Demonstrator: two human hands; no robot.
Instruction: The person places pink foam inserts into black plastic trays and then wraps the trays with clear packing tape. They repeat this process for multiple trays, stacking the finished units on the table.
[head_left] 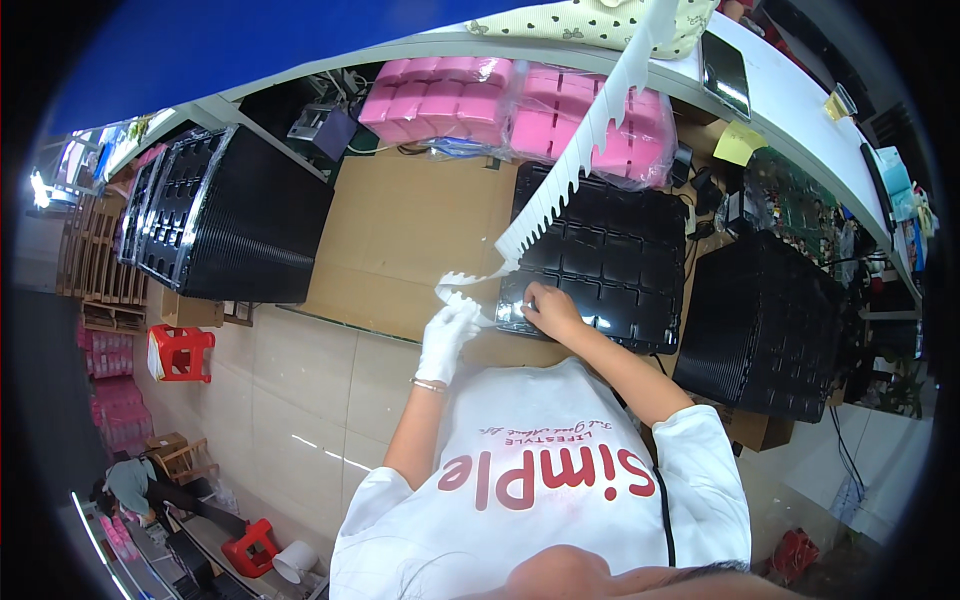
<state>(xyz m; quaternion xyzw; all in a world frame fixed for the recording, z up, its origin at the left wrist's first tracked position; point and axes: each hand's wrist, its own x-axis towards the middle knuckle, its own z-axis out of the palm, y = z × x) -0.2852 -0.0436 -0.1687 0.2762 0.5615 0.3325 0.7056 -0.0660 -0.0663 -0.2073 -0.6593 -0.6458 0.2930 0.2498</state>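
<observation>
My left hand (450, 332), in a white glove, is closed on the curled lower end of a long white paper strip (575, 160). One edge of the strip is notched like saw teeth, and it slants up to the top of the view. My bare right hand (552, 310) is just to the right, fingers bent and pinched together over the near left corner of a black plastic tray (610, 255). Something small and white shows at its fingertips, too small to name. The tray is moulded into several compartments and lies on brown cardboard (400, 230).
Tall stacks of black trays stand at left (240, 220) and right (765, 320). Bagged pink foam blocks (435, 100) line the back, below a white shelf (790, 110) with a phone (725, 75). A red stool (182, 352) stands at left; another person (135, 490) is behind.
</observation>
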